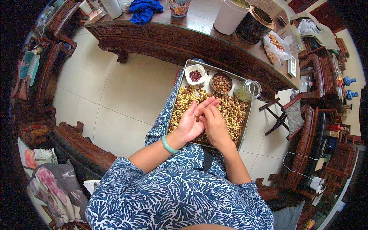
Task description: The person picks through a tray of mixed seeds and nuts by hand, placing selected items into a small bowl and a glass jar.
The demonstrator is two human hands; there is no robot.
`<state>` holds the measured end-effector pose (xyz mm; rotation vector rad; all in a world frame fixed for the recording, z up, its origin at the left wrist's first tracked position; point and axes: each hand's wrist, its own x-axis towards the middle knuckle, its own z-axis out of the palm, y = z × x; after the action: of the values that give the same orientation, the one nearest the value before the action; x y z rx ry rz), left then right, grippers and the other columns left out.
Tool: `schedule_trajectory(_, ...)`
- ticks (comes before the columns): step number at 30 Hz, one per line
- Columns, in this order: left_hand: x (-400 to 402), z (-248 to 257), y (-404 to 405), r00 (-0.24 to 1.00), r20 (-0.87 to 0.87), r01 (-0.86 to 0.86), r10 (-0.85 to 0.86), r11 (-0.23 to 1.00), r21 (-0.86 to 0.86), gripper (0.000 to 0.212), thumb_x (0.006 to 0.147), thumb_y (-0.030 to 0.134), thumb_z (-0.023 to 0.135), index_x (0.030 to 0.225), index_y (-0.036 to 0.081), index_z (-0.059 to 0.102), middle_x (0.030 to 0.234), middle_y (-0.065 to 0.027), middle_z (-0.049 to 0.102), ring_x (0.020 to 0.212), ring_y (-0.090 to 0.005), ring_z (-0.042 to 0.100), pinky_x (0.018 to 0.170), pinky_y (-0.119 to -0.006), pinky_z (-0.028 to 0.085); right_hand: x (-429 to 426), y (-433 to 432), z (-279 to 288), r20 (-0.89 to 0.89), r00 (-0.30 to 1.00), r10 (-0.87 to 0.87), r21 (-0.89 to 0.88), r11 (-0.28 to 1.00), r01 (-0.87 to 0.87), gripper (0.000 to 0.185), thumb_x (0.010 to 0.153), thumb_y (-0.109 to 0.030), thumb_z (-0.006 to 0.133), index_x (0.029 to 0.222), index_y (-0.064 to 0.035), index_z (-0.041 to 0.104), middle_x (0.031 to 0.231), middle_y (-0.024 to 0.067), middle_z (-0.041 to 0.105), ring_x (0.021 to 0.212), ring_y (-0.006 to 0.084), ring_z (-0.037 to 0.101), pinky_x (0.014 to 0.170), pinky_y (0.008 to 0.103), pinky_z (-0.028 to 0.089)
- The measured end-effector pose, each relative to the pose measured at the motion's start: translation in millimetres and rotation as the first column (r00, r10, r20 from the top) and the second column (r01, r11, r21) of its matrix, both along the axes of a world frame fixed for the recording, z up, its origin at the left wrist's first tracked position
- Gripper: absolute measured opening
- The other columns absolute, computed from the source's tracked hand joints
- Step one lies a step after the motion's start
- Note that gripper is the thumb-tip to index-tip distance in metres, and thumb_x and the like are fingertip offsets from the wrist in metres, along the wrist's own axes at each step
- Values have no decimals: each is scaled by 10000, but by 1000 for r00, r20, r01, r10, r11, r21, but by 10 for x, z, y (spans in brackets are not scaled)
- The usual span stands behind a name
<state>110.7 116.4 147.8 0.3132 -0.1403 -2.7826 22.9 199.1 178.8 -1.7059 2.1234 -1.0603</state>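
Observation:
My left hand [188,125], a green bangle [169,144] on its wrist, is turned palm up over a metal tray [244,135]. A few brown beans [198,118] rest in its palm. My right hand [217,126] bends over that palm, fingertips at the beans; whether they pinch one is hidden. Under both hands, the tray holds mixed yellow and brown beans [237,115]. Along its far side stand a white bowl [203,70] of dark red beans, a round metal tin [231,82] of brown beans, and an open glass jar [253,89] with small green beans.
The tray lies on my lap, close to a carved wooden table [161,37]. On the table are a white canister [228,20], a black canister [250,30], a plastic bag of nuts [276,47] and a blue cloth [143,11]. A folding stool [291,116] stands to the right.

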Motion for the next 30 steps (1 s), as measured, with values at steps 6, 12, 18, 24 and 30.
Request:
schedule_trajectory(6, -5, 14, -24, 999, 33, 8, -8, 1000, 15, 600, 1039, 409, 295, 1452, -25, 343, 1496, -159, 386, 1418, -260, 306, 1189, -375, 215, -1, 43, 23, 160, 980, -117, 43, 993, 111, 128, 862, -18, 613, 980, 3, 567, 947, 177, 596, 863, 364, 604, 743, 413, 488)
schedule_trajectory(12, -23, -54, -10, 1000, -25, 6, -7, 1000, -13, 625, 1040, 430, 267, 1468, -25, 301, 1519, -165, 340, 1429, -270, 283, 1195, -390, 203, 42, 41, 85, 148, 989, 2, -14, 1000, 0, 239, 842, -19, 640, 1079, -2, 615, 1016, 167, 622, 926, 343, 625, 816, 386, 508)
schedule_trajectory(18, -21, -60, 22, 1000, 28, 3, -2, 999, -43, 626, 1042, 435, 241, 1466, -21, 308, 1512, -174, 346, 1423, -270, 296, 1196, -380, 205, 94, 58, 47, 25, 999, 24, -3, 1000, -24, 277, 792, -36, 690, 1063, 1, 646, 1022, 162, 641, 936, 331, 638, 819, 389, 519)
schedule_trajectory(24, -19, -93, 32, 998, 60, 9, -7, 999, -32, 639, 1039, 446, 250, 1459, -32, 308, 1508, -176, 349, 1417, -272, 309, 1193, -381, 218, 118, 38, 0, -118, 991, 60, 6, 998, -59, 196, 785, -1, 669, 981, 7, 662, 987, 166, 666, 891, 316, 656, 771, 381, 532)
schedule_trajectory(30, -8, -21, -15, 1000, 31, 2, -3, 999, 49, 590, 1047, 393, 261, 1446, -36, 334, 1488, -174, 382, 1401, -274, 333, 1188, -397, 235, -94, 31, 197, 433, 896, -100, 31, 995, 95, 160, 819, 2, 682, 976, 27, 690, 921, 119, 710, 807, 180, 674, 721, 284, 524)
